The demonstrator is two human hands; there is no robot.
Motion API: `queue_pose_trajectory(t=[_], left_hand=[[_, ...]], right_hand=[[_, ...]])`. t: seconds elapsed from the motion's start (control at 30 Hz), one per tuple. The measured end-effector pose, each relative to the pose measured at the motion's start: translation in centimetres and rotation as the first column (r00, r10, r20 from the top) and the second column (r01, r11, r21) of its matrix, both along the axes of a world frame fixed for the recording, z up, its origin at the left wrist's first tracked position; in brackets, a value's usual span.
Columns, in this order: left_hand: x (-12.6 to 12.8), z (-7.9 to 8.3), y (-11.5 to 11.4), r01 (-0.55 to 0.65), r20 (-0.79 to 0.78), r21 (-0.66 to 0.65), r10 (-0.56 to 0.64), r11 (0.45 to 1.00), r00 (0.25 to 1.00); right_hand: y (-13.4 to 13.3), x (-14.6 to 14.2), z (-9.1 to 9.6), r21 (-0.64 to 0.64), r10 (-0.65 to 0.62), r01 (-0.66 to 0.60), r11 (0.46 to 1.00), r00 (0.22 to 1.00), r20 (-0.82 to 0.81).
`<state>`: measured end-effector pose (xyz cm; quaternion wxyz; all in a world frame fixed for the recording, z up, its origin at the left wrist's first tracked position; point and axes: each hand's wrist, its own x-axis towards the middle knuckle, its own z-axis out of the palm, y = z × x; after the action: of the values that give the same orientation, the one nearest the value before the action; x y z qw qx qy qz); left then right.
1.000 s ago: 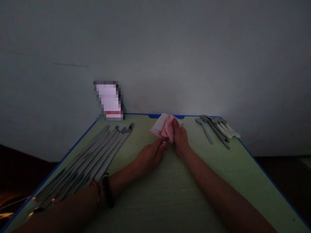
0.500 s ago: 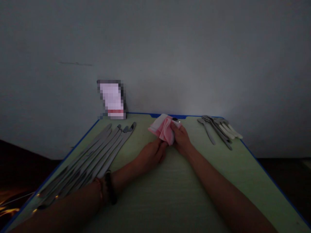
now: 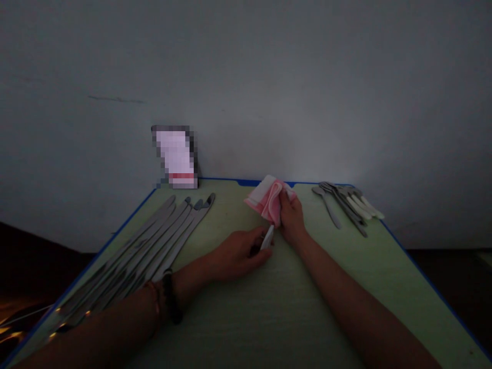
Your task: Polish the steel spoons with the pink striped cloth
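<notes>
My right hand [image 3: 292, 215] is closed round a folded pink and white cloth [image 3: 265, 200] above the far middle of the table. Just below and left of it, the fingers of my left hand [image 3: 246, 251] grip a piece of pale metal cutlery [image 3: 267, 238]. Its visible end points up toward the cloth's lower edge; whether the two touch, I cannot tell. The rest lies hidden behind my fingers, so its kind does not show.
Several long metal table knives [image 3: 165, 241] lie in a row on the left of the pale green table [image 3: 246, 318]. At the back right are a spoon [image 3: 326, 205] and a cluster of cutlery [image 3: 351, 207], some white-handled. A blurred-out phone-like object [image 3: 177, 154] leans against the wall.
My left hand has drawn down and away from the cloth, bringing the cutlery's pale end into view. My right hand and the cloth have shifted slightly right.
</notes>
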<state>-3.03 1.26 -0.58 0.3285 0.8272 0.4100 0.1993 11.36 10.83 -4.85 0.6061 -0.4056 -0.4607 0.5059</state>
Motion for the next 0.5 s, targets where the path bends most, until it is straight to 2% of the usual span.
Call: queue_pose_trajectory(t=[0.1, 0.23, 0.37, 0.5], left_hand=[[0.0, -0.2, 0.0, 0.005, -0.035, 0.001, -0.005, 1.000, 0.999], [0.1, -1.0, 0.2, -0.068, -0.052, 0.029, 0.069, 0.997, 0.996], [0.3, -1.0, 0.5, -0.112, -0.001, -0.004, 0.112, 0.994, 0.994], [0.4, -0.6, 0.7, -0.165, 0.056, -0.038, 0.167, 0.986, 0.984]], right_hand=[[-0.1, 0.0, 0.1, -0.036, -0.059, 0.060, 0.998, 0.998, 0.016], [-0.2, 0.1, 0.3, -0.113, -0.069, 0.075, 0.991, 0.996, 0.059], [-0.1, 0.2, 0.4, -0.097, 0.053, -0.048, 0.994, 0.998, 0.044], [0.0, 0.1, 0.6, -0.063, 0.127, -0.134, 0.989, 0.986, -0.105]])
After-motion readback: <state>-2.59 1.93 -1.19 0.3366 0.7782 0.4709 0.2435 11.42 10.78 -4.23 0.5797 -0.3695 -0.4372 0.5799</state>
